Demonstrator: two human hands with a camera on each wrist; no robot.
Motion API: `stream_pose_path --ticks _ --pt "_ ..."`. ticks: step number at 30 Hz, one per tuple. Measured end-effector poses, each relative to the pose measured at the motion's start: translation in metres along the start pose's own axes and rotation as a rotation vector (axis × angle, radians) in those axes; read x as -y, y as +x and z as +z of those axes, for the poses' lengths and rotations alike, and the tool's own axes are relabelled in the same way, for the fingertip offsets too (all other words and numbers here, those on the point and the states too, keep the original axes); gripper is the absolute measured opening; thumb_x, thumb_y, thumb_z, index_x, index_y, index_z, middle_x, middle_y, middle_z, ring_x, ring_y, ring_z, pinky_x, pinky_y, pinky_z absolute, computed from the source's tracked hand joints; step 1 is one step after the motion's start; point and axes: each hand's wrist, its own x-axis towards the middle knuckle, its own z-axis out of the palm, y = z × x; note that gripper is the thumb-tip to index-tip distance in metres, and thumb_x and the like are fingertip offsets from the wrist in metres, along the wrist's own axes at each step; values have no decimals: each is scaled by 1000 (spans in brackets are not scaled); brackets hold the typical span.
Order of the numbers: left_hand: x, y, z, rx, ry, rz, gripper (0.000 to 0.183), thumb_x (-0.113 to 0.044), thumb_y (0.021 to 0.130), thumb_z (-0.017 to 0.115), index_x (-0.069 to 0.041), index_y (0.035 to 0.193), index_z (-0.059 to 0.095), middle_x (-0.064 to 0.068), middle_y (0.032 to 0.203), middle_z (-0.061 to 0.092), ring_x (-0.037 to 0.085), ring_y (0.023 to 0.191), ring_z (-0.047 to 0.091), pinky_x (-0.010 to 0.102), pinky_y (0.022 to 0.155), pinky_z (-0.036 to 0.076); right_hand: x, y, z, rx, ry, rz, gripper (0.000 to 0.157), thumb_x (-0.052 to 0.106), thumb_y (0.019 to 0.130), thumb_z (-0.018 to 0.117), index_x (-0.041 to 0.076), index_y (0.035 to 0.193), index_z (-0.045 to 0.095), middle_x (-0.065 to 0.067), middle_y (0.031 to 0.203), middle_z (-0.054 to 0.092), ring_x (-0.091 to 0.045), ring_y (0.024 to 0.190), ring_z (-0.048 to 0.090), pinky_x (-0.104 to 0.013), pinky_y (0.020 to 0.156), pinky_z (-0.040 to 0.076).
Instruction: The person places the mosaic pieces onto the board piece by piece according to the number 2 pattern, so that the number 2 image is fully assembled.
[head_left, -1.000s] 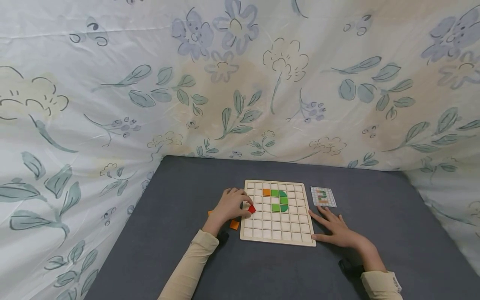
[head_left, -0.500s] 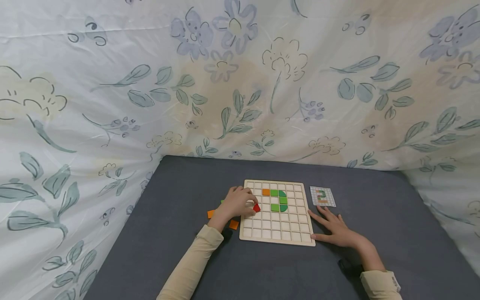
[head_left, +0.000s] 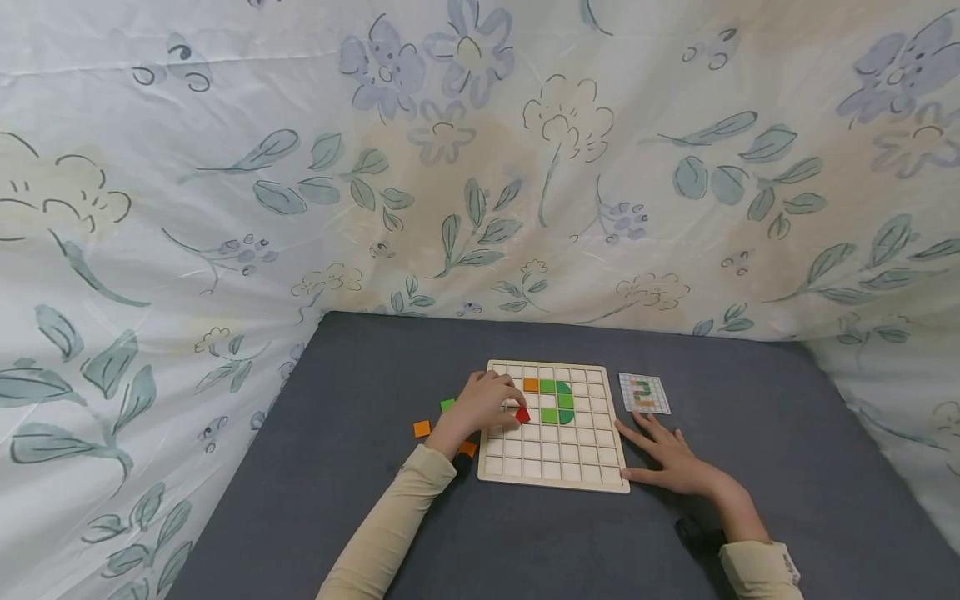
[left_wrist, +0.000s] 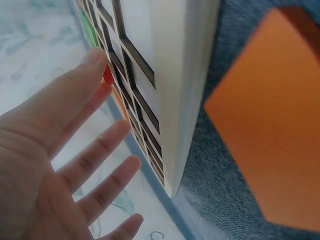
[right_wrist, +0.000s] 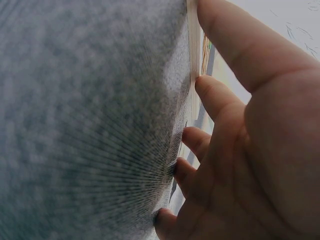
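Observation:
My left hand (head_left: 483, 406) is over the left part of a wooden grid board (head_left: 555, 468). Thumb and index finger pinch a small red tile (head_left: 522, 415), of which only a sliver shows in the left wrist view; the other fingers reach out loosely. Right of the red tile, green tiles (head_left: 549, 415) and an orange tile (head_left: 531, 385) sit in the grid, two of the green ones with a rounded side. My right hand (head_left: 675, 461) lies at the board's right edge with fingers spread, thumb and index fingertips at the rim in the right wrist view.
A pattern card (head_left: 645, 404) with a grid drawing lies beyond the right hand. Left of the board are a loose orange tile (head_left: 422, 429), a green tile (head_left: 447, 406) and another orange tile (head_left: 468, 449), partly covered by the left wrist. A floral curtain (head_left: 480, 208) hangs behind the dark table.
My left hand has carried the red tile rightward across the board, toward the green tiles. The loose tiles on the left have come more into sight. My right hand has stayed put.

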Motion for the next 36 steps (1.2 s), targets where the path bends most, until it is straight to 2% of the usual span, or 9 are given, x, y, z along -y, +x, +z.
stream_pose_path --ticks 10,21,27,36 --pt "-5 7 -1 19 29 16 29 -44 80 69 -35 107 68 -5 116 58 22 113 49 52 103 32 0 0 0 -1 3 1 76 44 83 64 15 146 32 -28 150 14 -54 134 6 -75 96 -2" --pt "-8 14 1 47 14 19 29 -40 81 68 -34 110 67 -4 121 56 21 115 47 52 105 29 -2 0 -1 7 12 1 76 44 83 64 16 146 31 -27 150 13 -54 134 6 -74 96 -3" --pt "-7 16 3 37 5 -10 36 -42 80 69 -32 115 64 -6 120 57 20 115 47 51 105 29 0 0 -2 7 17 -2 76 43 83 65 15 146 31 -28 150 13 -54 134 6 -74 96 -3" --pt "-9 16 3 22 -7 8 23 -42 80 69 -31 101 68 -7 114 58 19 111 48 52 106 28 -1 0 -1 2 18 -14 76 42 83 65 15 146 31 -28 150 14 -55 134 6 -75 96 -3"
